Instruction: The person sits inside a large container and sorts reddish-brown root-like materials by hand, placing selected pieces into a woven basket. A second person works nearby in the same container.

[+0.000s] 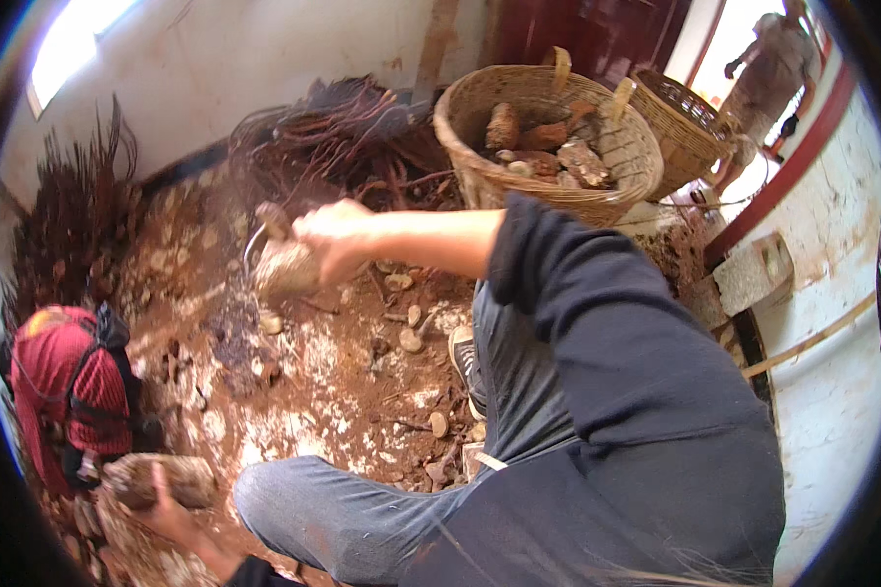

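My right hand is raised over the floor at arm's length, fingers closed around a pale grey-brown thing. Motion smears it, and its kind is unclear; a thin bright curve shows on its left side. At the lower left, my left hand grips a thick, rough brown piece of root or wood, one finger stretched over its side. Under this piece is a paler block-like surface, partly hidden by the hand.
A wicker basket holds several brown chunks; a second basket stands behind it. Thin roots lie along the wall. At left are dark stalks and a red bundle. Cut slices litter the floor. A person is in the doorway.
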Motion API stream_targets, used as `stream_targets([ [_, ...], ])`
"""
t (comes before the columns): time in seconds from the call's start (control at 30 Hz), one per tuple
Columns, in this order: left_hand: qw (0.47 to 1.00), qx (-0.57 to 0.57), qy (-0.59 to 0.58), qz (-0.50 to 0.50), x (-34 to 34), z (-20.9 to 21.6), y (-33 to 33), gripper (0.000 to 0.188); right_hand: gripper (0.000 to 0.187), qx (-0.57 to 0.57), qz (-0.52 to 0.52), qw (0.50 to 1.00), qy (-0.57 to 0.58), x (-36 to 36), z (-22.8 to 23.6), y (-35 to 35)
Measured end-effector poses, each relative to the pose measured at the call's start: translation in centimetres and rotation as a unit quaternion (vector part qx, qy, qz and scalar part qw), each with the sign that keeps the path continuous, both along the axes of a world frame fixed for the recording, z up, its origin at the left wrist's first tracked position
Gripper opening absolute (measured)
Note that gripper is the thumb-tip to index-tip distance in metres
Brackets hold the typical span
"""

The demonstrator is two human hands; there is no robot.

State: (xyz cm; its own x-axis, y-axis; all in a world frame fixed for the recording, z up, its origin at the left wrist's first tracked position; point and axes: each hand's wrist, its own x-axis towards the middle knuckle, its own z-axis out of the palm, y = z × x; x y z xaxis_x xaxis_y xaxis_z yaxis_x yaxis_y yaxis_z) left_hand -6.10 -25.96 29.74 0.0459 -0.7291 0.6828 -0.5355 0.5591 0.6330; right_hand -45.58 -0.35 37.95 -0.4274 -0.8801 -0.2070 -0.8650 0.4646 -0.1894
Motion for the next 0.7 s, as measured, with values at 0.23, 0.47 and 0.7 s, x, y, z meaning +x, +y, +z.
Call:
stream_targets([
  [0.23, 0.683, 0.33, 0.298, -0.58, -22.3, 14.7, 9.8, 0.039, 0.067, -0.046, -0.258, 0.959, 0.106, -5.5, 8.4, 20.4],
  [0.47, 0.712, 0.304, -0.071, -0.629, -43.0, 19.6, 29.5, 0.081, 0.071, -0.006, -0.414, 0.9, 0.132, -15.8, 11.5, 33.0],
  [0.7, 0.764, 0.257, -0.125, -0.578, -26.8, 14.4, 16.2, 0.055, 0.067, -0.238, -0.291, 0.913, 0.159, -16.0, 9.7, 27.0],
])
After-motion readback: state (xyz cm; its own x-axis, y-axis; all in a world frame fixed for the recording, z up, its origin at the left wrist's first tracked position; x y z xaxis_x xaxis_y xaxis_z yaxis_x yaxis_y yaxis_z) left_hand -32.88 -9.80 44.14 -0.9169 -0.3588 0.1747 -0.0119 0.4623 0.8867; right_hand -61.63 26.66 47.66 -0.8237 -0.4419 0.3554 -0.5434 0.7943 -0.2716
